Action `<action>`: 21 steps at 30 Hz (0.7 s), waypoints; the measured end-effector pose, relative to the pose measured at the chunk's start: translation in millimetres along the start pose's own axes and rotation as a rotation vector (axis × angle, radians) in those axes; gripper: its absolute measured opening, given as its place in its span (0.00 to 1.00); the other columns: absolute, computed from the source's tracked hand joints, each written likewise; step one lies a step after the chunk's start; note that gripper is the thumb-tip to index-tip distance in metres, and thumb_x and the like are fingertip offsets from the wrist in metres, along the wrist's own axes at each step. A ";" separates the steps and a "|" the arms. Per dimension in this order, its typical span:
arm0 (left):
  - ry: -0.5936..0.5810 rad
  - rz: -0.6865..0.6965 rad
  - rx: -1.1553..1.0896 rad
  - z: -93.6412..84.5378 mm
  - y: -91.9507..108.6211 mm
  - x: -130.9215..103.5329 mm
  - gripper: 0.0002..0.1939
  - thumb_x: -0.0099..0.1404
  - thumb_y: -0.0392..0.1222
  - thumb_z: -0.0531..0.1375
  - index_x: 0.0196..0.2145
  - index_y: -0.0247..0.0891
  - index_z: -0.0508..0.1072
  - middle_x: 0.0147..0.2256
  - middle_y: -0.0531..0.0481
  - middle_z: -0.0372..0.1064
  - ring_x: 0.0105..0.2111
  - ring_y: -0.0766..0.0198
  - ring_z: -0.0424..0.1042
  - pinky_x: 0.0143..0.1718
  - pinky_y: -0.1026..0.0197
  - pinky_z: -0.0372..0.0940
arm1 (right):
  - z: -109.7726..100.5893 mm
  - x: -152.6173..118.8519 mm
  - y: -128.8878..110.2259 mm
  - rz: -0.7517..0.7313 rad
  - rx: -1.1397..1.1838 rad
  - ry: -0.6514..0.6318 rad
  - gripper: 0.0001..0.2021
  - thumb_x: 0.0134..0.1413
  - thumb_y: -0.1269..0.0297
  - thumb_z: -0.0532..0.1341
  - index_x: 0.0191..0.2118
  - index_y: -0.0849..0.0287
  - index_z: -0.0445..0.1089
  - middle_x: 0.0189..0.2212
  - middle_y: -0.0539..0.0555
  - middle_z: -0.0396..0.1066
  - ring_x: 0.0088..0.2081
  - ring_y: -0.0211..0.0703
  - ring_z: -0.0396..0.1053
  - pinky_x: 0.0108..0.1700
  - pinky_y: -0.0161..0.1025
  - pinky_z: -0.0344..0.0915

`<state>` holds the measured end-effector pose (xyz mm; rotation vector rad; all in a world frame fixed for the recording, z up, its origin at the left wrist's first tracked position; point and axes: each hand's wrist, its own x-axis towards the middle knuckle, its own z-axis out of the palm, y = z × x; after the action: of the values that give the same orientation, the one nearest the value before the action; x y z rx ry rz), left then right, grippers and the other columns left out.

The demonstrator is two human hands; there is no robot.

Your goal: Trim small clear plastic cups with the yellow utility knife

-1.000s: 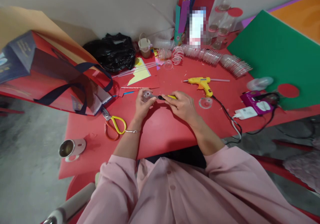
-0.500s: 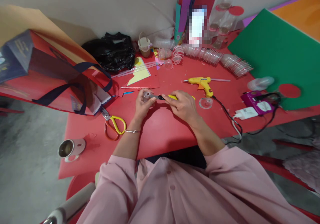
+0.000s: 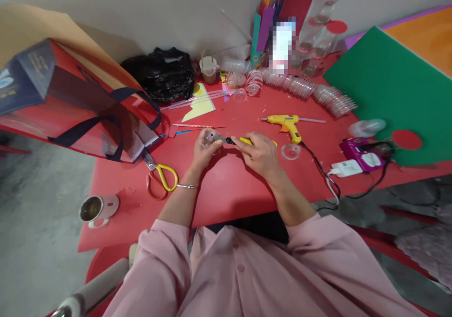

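Note:
My left hand [image 3: 205, 150] is closed around a small clear plastic piece [image 3: 211, 137], perhaps a cup or lid, mostly covered by the fingers. My right hand [image 3: 259, 152] grips a yellow-handled cutter knife [image 3: 246, 141], whose grey blade points left and meets the plastic piece near my left thumb. Both hands are just above the red table [image 3: 236, 185]. To the right of my right hand lies a clear round plastic lid [image 3: 291, 151]. Beyond it is a yellow glue gun [image 3: 287, 125] with a glue stick in its back.
Scissors [image 3: 163, 178] and a mug [image 3: 99, 209] are at the left, beside a large red bag [image 3: 77, 100]. Stacked clear plastic cups [image 3: 300, 84], a black plastic bag [image 3: 160, 74] and a small bucket [image 3: 209, 67] line the back. A green sheet [image 3: 384, 91] and purple power strip [image 3: 365, 154] are at the right.
The view has shifted slightly, so the things at the back appear a little lower. Both hands keep the same hold, with the knife still at the plastic piece.

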<state>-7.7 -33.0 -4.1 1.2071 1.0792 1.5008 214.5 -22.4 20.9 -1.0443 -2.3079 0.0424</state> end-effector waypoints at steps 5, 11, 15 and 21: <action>0.010 0.018 0.007 -0.8 -0.6 0.4 0.20 0.59 0.52 0.73 0.40 0.42 0.69 0.33 0.53 0.71 0.23 0.71 0.68 0.24 0.66 0.66 | -2.6 -0.8 -3.0 0.012 0.004 -0.002 0.18 0.71 0.62 0.57 0.61 0.42 0.74 0.45 0.57 0.74 0.44 0.46 0.68 0.46 0.43 0.64; 0.028 0.045 0.003 -5.4 -3.0 4.5 0.29 0.51 0.54 0.76 0.44 0.42 0.69 0.44 0.49 0.71 0.28 0.69 0.72 0.27 0.65 0.69 | -5.1 0.0 -6.7 0.018 0.048 -0.009 0.18 0.71 0.61 0.57 0.61 0.42 0.74 0.44 0.57 0.74 0.44 0.46 0.69 0.45 0.42 0.64; 0.025 0.078 0.031 -5.3 -1.3 2.7 0.31 0.49 0.54 0.77 0.44 0.42 0.70 0.44 0.48 0.71 0.33 0.66 0.72 0.32 0.63 0.70 | -2.4 -0.5 -6.9 0.015 0.055 -0.003 0.17 0.71 0.60 0.58 0.61 0.43 0.74 0.44 0.56 0.74 0.43 0.45 0.69 0.45 0.42 0.65; 0.055 0.105 0.085 -3.5 1.0 -0.1 0.29 0.50 0.54 0.77 0.44 0.43 0.71 0.42 0.48 0.71 0.35 0.64 0.71 0.33 0.62 0.69 | 1.7 -2.1 -6.5 -0.011 0.048 0.002 0.17 0.71 0.59 0.58 0.61 0.42 0.74 0.44 0.56 0.75 0.43 0.45 0.69 0.45 0.41 0.64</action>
<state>-11.2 -33.6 -3.7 1.3054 1.1408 1.5904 210.3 -28.0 20.2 -1.0064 -2.2992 0.0921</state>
